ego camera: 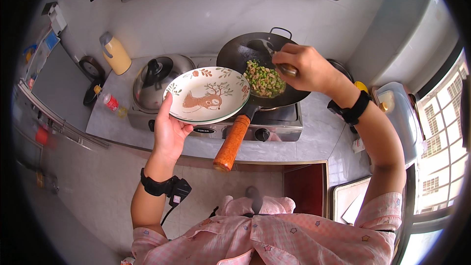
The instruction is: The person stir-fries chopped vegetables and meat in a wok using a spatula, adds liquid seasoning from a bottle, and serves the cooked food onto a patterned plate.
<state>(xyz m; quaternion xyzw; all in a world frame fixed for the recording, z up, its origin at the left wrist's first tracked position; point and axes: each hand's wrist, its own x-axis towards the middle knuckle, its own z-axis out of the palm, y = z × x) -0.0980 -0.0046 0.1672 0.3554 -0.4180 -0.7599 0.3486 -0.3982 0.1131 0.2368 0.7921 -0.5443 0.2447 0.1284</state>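
My left hand [170, 129] grips the left rim of a white ceramic plate [198, 84] painted with a brown deer and leafy sprigs. The plate is held up beside the wok [235, 53], its right edge overlapping the wok's near left rim. Inside the wok lies a heap of chopped green vegetable and pale meat pieces [265, 79]. Above it, my right hand [300, 67] is closed around the handle of a metal ladle or spatula [266, 46], whose head is over the wok's far side. The wok's wooden handle [233, 143] points toward me.
The wok sits on a steel gas stove [283, 132]. A lidded steel pot [141, 90] occupies the left burner. Further left stand a yellow thermos jug [116, 55] and a red-labelled bottle [111, 102]. At right are a translucent plastic box [397, 117] and a cutting board [340, 195] with a knife [355, 208].
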